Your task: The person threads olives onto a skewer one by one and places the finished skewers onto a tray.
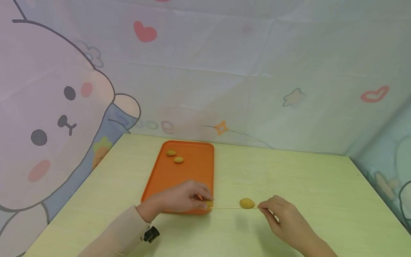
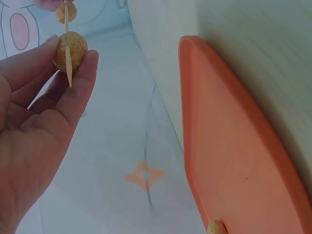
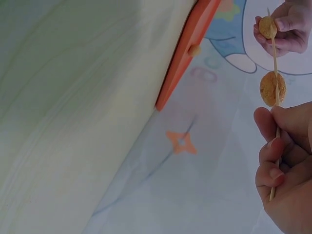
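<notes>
While the right hand (image 1: 285,221) is gripping the skewer (image 2: 68,68), left hand (image 1: 184,198) is pinching tip-end ball (image 2: 79,52).
Straight, gentle pressure is probably preventing splits.

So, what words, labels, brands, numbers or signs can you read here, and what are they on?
"oog": faint lettering on the cloth, left of the orange star in the head view; the rest of it is too faded to read.
None readable on the tray, the stick or the yellow lumps.
</notes>
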The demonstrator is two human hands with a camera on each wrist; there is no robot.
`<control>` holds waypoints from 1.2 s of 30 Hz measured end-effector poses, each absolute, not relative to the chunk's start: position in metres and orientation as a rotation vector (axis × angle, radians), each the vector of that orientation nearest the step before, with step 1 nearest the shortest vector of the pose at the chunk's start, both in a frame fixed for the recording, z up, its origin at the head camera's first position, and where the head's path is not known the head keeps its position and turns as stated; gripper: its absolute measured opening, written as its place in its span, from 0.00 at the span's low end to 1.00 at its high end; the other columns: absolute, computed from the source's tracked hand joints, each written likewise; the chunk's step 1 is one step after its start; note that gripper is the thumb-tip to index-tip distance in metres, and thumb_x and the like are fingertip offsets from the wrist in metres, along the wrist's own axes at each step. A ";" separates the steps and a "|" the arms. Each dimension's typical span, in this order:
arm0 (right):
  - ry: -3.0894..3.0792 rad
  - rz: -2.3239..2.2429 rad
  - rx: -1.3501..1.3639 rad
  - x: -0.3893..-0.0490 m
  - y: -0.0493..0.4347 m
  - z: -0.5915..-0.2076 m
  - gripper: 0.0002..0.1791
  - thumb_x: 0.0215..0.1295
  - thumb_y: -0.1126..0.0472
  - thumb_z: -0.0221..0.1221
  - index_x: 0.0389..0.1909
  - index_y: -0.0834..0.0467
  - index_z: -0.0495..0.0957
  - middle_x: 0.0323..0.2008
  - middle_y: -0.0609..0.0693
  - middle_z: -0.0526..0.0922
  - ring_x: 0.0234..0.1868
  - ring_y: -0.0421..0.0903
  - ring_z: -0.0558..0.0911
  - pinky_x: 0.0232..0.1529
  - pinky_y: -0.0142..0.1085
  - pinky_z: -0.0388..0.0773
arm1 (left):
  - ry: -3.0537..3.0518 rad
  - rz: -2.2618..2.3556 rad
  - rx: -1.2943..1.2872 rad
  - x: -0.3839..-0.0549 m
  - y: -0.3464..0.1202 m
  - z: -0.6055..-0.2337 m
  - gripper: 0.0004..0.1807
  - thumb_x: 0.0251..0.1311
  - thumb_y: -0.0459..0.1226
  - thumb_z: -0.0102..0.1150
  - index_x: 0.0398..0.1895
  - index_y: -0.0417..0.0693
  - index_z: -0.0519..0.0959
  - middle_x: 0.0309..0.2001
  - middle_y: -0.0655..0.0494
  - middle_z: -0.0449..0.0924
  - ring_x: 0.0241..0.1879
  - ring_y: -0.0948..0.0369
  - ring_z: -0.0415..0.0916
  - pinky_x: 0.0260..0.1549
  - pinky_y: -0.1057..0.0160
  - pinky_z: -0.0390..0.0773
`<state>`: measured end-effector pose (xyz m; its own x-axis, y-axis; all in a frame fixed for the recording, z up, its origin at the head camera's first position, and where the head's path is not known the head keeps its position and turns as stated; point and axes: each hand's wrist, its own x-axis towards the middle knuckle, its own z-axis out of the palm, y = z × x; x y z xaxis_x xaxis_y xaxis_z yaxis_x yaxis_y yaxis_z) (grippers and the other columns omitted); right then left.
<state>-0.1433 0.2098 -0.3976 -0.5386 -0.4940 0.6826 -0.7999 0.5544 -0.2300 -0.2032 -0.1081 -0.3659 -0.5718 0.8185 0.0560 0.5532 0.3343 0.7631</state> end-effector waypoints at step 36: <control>-2.252 0.700 0.983 -0.144 0.192 -0.400 0.19 0.40 0.81 0.67 0.31 0.57 0.80 0.27 0.42 0.79 0.27 0.32 0.70 0.27 0.17 0.67 | 2.400 0.979 1.413 -0.203 -0.087 -0.365 0.12 0.61 0.26 0.60 0.47 0.38 0.83 0.44 0.52 0.81 0.42 0.67 0.77 0.43 0.75 0.77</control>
